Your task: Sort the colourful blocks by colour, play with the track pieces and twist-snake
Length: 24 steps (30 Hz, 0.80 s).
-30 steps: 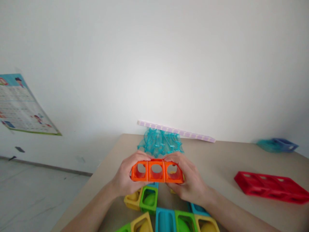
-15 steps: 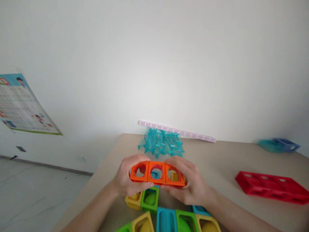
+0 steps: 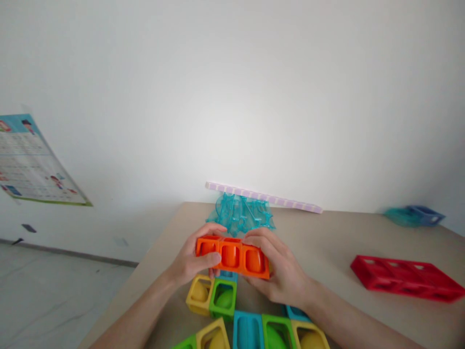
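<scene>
I hold an orange three-cell block (image 3: 232,256) in the air between both hands, above the table. My left hand (image 3: 191,259) grips its left end, with fingers curled over the top and thumb on the near face. My right hand (image 3: 279,269) wraps round its right end. The block's near face shows three rounded hollows. Just below it on the table (image 3: 327,252) lie a yellow cube (image 3: 199,293) and a green cube (image 3: 223,298), side by side.
A row of blue, green and yellow hollow blocks (image 3: 269,334) runs along the near edge. A long red block (image 3: 407,280) lies at the right. Clear teal pieces (image 3: 241,217) and a pale purple board (image 3: 263,197) sit by the wall. Blue and teal blocks (image 3: 414,215) rest far right.
The orange block has been turned in my hands: its open holes faced me before, and now a face with closed hollows does. It sits slightly higher and both hands kept hold.
</scene>
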### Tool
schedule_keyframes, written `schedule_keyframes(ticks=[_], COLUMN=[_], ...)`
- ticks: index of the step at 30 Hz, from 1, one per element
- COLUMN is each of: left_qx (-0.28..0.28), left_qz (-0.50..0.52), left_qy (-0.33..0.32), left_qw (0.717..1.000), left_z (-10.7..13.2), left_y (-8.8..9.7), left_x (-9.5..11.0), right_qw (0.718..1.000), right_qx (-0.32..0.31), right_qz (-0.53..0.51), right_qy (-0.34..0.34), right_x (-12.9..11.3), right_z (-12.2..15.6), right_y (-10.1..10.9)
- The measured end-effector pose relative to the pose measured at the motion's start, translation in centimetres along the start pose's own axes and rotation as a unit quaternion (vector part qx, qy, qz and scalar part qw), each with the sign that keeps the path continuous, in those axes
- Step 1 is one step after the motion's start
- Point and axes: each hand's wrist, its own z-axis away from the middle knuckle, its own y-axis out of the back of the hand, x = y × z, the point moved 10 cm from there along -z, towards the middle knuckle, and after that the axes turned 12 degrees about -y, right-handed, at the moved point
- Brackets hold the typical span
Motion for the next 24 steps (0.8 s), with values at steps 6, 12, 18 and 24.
schedule_keyframes(ticks=[6,12,18,24], left_qx=[-0.023,-0.02,-0.019,-0.025], left_qz=[-0.098,-0.17,-0.171,-0.159], left_qy=[-0.095,-0.099,-0.098,-0.089], left_qw=[0.99,0.98,0.98,0.983], left_z=[-0.3,-0.1,0.1,0.0], left_y=[0.1,0.1,0.1,0.1], left_x=[2.6,3.3,3.1,3.1], right_qw=[1.0,0.999,0.999,0.998], right_qx=[-0.003,-0.029,-0.028,-0.033], right_qz=[0.009,-0.021,-0.031,-0.033], right_qy=[-0.028,-0.028,-0.029,-0.042], right_x=[0.3,0.5,0.6,0.9], right_z=[-0.2,-0.2,-0.2,-0.1], right_y=[0.1,-0.1,-0.1,-0.3])
